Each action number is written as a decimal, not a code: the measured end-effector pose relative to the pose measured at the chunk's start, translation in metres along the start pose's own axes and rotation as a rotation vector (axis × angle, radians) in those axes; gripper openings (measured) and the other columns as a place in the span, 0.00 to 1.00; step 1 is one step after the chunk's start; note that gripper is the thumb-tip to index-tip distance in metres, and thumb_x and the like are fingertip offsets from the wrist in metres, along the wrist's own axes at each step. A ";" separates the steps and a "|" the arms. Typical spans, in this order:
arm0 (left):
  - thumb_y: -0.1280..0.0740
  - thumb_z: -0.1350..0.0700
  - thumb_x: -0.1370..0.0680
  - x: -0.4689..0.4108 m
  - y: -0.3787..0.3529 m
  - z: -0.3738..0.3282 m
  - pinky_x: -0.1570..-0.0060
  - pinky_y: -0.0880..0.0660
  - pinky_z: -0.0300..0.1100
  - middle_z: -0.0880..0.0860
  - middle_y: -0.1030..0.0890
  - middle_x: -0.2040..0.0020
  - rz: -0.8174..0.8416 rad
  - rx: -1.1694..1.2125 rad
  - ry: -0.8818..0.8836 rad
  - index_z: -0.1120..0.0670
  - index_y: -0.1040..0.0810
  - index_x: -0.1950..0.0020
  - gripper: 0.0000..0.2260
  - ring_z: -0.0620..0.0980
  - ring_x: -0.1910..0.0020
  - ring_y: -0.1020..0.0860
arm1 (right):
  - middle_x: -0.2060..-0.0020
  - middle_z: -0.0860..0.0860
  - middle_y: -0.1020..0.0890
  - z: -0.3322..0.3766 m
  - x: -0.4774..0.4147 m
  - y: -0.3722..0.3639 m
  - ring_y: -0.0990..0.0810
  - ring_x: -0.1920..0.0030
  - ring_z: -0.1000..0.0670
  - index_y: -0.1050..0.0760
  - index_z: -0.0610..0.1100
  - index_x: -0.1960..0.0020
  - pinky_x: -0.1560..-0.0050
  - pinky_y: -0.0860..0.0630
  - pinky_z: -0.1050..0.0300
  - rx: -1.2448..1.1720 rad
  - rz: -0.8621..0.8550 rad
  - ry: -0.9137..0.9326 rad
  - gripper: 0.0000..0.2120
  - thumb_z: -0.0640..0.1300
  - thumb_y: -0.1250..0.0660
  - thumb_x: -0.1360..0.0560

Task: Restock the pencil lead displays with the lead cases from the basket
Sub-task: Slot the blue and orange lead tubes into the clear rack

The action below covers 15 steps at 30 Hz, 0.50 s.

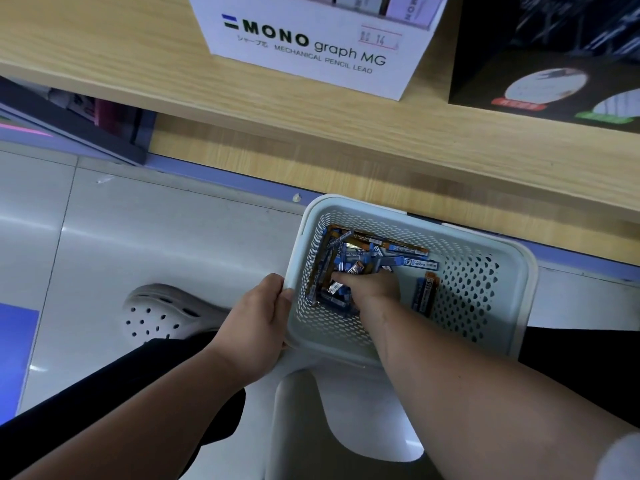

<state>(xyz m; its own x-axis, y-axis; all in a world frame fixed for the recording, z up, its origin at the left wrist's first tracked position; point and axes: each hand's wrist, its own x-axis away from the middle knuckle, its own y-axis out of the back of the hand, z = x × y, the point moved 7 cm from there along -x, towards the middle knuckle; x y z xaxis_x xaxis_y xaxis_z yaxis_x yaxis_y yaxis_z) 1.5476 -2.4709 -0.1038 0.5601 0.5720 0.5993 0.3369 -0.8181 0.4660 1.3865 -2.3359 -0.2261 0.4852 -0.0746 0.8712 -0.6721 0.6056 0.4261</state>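
A pale perforated plastic basket (pixel 485 292) sits low in front of me, resting on a white stool. Several blue and orange lead cases (pixel 374 252) lie heaped in its left half, and one lies apart (pixel 425 295) further right. My left hand (pixel 258 323) grips the basket's near-left rim. My right hand (pixel 372 287) is down inside the basket with its fingers curled among the cases at a blue one (pixel 337 289). A white MONO graph MG lead display box (pixel 311 43) stands on the wooden shelf above.
A black display box (pixel 547 64) stands on the shelf (pixel 121 57) right of the white one. Below me are a white stool (pixel 329 427), my dark trouser leg and a white clog (pixel 162 313) on the pale tiled floor.
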 end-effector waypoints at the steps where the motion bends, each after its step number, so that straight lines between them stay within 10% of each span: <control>1: 0.43 0.49 0.16 0.000 0.000 0.000 0.61 0.25 0.60 0.54 0.25 0.65 0.000 -0.001 0.002 0.52 0.35 0.59 0.13 0.59 0.64 0.23 | 0.62 0.47 0.18 -0.001 0.000 -0.002 0.21 0.64 0.46 0.27 0.44 0.61 0.60 0.24 0.55 -0.011 0.003 0.001 0.19 0.47 0.16 0.35; 15: 0.44 0.49 0.16 0.000 0.000 -0.001 0.60 0.25 0.57 0.53 0.25 0.65 0.006 -0.014 0.012 0.51 0.35 0.60 0.13 0.56 0.63 0.24 | 0.58 0.46 0.16 -0.002 -0.005 -0.016 0.18 0.60 0.46 0.21 0.40 0.45 0.60 0.24 0.57 0.002 0.059 0.024 0.25 0.44 0.16 0.37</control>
<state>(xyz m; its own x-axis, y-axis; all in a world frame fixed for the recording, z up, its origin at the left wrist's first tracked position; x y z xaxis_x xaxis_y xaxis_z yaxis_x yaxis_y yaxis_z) 1.5472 -2.4708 -0.1030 0.5530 0.5681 0.6095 0.3229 -0.8205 0.4718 1.3959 -2.3434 -0.2378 0.4576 -0.0196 0.8889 -0.7009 0.6072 0.3742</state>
